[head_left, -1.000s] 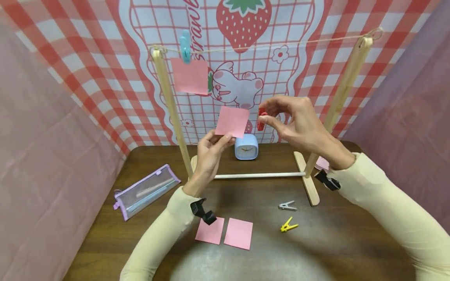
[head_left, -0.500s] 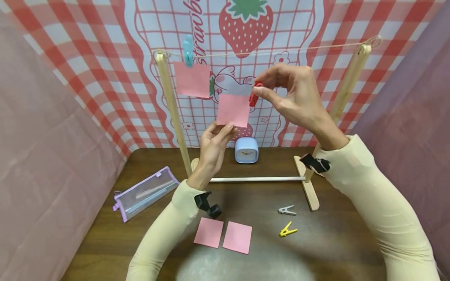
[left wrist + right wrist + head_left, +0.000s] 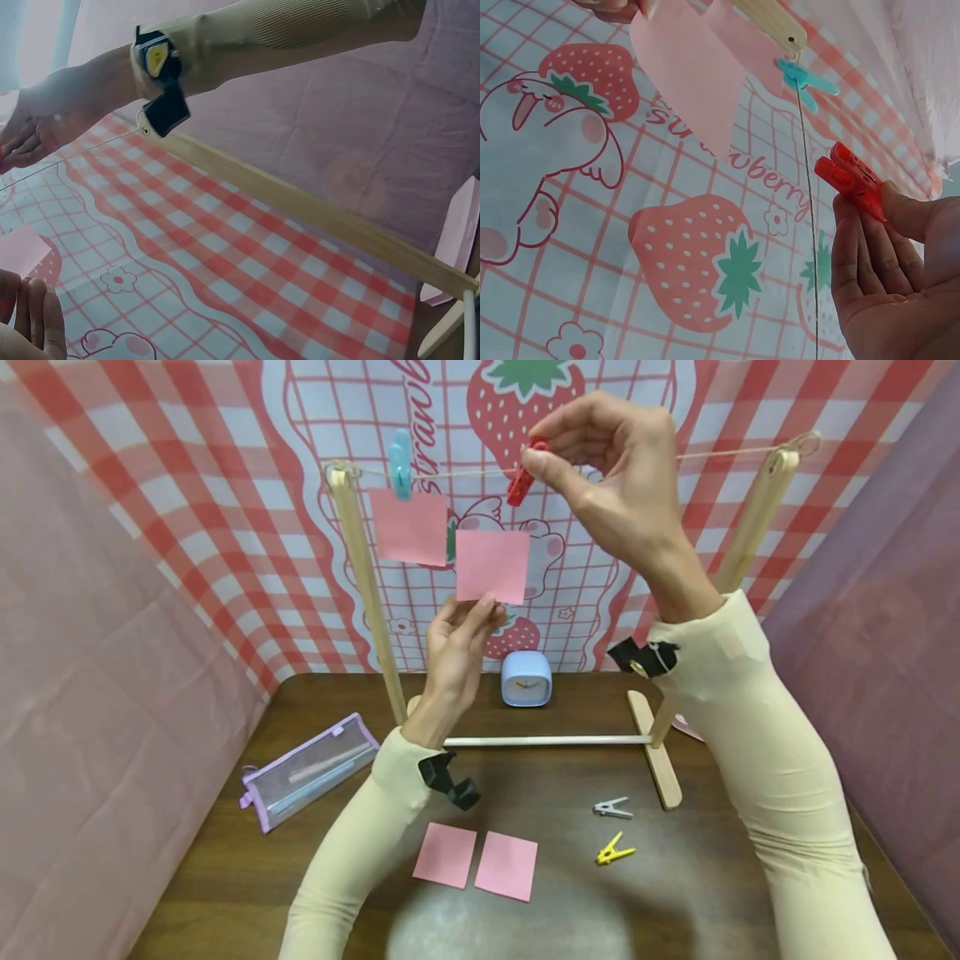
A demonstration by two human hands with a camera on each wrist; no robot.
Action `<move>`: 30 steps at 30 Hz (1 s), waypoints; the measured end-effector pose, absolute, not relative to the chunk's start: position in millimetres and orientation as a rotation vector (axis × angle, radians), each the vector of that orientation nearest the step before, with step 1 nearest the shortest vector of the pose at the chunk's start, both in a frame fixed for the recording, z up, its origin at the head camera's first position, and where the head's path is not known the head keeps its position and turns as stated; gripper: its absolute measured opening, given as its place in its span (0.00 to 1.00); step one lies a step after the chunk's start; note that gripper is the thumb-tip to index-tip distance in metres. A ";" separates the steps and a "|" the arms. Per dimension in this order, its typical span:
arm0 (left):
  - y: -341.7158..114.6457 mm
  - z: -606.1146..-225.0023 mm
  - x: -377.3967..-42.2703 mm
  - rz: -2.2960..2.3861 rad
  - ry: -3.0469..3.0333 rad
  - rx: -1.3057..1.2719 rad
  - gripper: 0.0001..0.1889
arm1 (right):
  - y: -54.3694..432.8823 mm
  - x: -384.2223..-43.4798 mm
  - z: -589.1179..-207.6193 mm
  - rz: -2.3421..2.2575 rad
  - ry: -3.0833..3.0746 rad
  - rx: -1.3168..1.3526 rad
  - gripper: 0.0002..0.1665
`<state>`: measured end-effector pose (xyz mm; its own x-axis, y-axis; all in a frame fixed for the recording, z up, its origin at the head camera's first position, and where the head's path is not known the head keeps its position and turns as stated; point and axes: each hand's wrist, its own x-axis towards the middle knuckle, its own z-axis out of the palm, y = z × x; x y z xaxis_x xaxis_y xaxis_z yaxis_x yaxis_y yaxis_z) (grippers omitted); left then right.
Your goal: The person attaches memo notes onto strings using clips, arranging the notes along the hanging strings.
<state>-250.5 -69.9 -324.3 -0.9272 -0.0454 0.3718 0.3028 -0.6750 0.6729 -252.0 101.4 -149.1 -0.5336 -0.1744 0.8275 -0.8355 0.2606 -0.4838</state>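
Observation:
My left hand [image 3: 457, 656] pinches a pink paper square [image 3: 492, 564] by its lower edge and holds it upright below the string [image 3: 472, 473]. Between the thumb and fingers of my right hand [image 3: 630, 485] is a red clothespin [image 3: 521, 477], its tip pointing down and left near the string. In the right wrist view the red clothespin [image 3: 851, 176] is beside the string [image 3: 808, 172], apart from it. Another pink square [image 3: 408, 527] hangs at the left of the string from a light blue clothespin [image 3: 401, 464].
Two wooden posts [image 3: 365, 585] carry the string, joined low by a white rod [image 3: 547, 741]. On the table [image 3: 337, 877] are two pink squares [image 3: 445, 856], a grey clothespin [image 3: 612, 807], a yellow clothespin [image 3: 615, 849], a mesh pencil case [image 3: 311, 772] and a blue clock [image 3: 526, 678].
Both hands have risen toward the string. The right hand carried the red clothespin up and a little left; the left hand lifted its pink square, which now stands more upright.

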 end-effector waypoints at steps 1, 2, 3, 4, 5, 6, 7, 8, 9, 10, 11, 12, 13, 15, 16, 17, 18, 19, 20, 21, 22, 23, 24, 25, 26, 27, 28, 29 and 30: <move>-69.9 -323.5 -251.1 -2.667 -1.159 -0.490 0.11 | 100.3 -254.1 -147.0 1.288 -1.881 0.914 0.09; -69.8 -322.8 -251.7 -2.667 -1.158 -0.491 0.11 | 99.1 -256.2 -145.1 1.277 -1.880 0.912 0.09; -69.8 -322.1 -252.3 -2.668 -1.156 -0.492 0.12 | 97.6 -258.1 -142.9 1.280 -1.886 0.902 0.09; -69.8 -321.4 -252.9 -2.670 -1.154 -0.491 0.12 | 96.5 -259.9 -141.0 1.275 -1.888 0.896 0.10; -69.7 -320.5 -253.4 -2.672 -1.149 -0.492 0.12 | 95.4 -261.6 -139.1 1.265 -1.890 0.890 0.10; -69.5 -319.6 -254.2 -2.674 -1.144 -0.491 0.12 | 94.1 -263.2 -137.5 1.256 -1.894 0.884 0.10; -69.3 -318.7 -254.8 -2.675 -1.140 -0.488 0.12 | 92.9 -264.7 -135.9 1.250 -1.901 0.875 0.11; -69.1 -317.8 -255.4 -2.676 -1.135 -0.486 0.12 | 91.8 -266.4 -134.7 1.232 -1.905 0.870 0.11; -68.7 -316.9 -255.9 -2.678 -1.131 -0.482 0.12 | 90.9 -267.7 -133.6 1.215 -1.910 0.862 0.12; -68.3 -315.9 -256.4 -2.679 -1.124 -0.480 0.13 | 90.0 -268.7 -132.4 1.201 -1.916 0.853 0.12; -67.8 -314.9 -256.6 -2.680 -1.120 -0.477 0.13 | 89.1 -269.5 -131.5 1.188 -1.919 0.849 0.12; -67.4 -314.2 -257.0 -2.683 -1.116 -0.474 0.13 | 88.4 -270.3 -130.7 1.174 -1.919 0.847 0.12; -67.1 -313.3 -257.2 -2.686 -1.113 -0.471 0.14 | 87.8 -270.5 -129.4 1.174 -1.924 0.840 0.12; -66.4 -311.8 -257.5 -2.693 -1.105 -0.467 0.14 | 86.4 -270.1 -127.0 1.180 -1.942 0.824 0.12; -66.0 -311.2 -257.9 -2.694 -1.103 -0.468 0.14 | 85.6 -269.9 -125.7 1.187 -1.953 0.820 0.12; -65.6 -310.6 -258.2 -2.695 -1.104 -0.469 0.14 | 85.0 -269.8 -125.0 1.175 -1.964 0.821 0.12; -65.3 -310.1 -258.7 -2.698 -1.102 -0.470 0.14 | 84.3 -269.5 -124.1 1.176 -1.981 0.817 0.12; -65.1 -309.5 -259.1 -2.700 -1.100 -0.470 0.14 | 83.5 -269.0 -123.3 1.173 -2.003 0.812 0.12; -64.9 -309.0 -259.5 -2.702 -1.100 -0.470 0.14 | 82.8 -269.1 -123.3 1.159 -2.019 0.817 0.12; -64.8 -308.5 -259.9 -2.702 -1.100 -0.472 0.14 | 82.1 -269.4 -123.5 1.139 -2.036 0.823 0.13; -64.6 -307.8 -260.1 -2.704 -1.099 -0.473 0.14 | 81.7 -269.8 -123.7 1.115 -2.053 0.833 0.13; -64.4 -307.0 -260.2 -2.705 -1.098 -0.476 0.13 | 81.4 -270.1 -124.0 1.095 -2.073 0.839 0.14; -64.3 -306.3 -260.2 -2.706 -1.097 -0.477 0.13 | 81.0 -270.4 -124.2 1.085 -2.092 0.843 0.14; -64.2 -305.6 -260.3 -2.704 -1.097 -0.478 0.13 | 80.9 -271.0 -124.7 1.065 -2.108 0.849 0.14; -64.0 -304.8 -260.2 -2.703 -1.098 -0.480 0.13 | 80.7 -271.4 -125.1 1.059 -2.124 0.852 0.14; -63.8 -304.2 -260.2 -2.703 -1.096 -0.481 0.13 | 80.6 -271.7 -125.4 1.051 -2.141 0.852 0.14; -63.7 -303.7 -260.2 -2.704 -1.094 -0.481 0.13 | 80.4 -271.8 -125.8 1.048 -2.155 0.854 0.14; -63.5 -303.2 -260.1 -2.707 -1.092 -0.480 0.14 | 80.2 -271.8 -126.4 1.045 -2.165 0.856 0.14; -63.2 -302.8 -259.9 -2.709 -1.090 -0.480 0.14 | 80.0 -271.8 -127.0 1.041 -2.171 0.863 0.14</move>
<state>-259.9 -63.2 -302.8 -0.9312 -0.0472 0.3614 0.2844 -0.7143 0.6395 -271.8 80.0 -127.0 -0.6256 -0.3010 0.7198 -0.7496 0.4877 -0.4476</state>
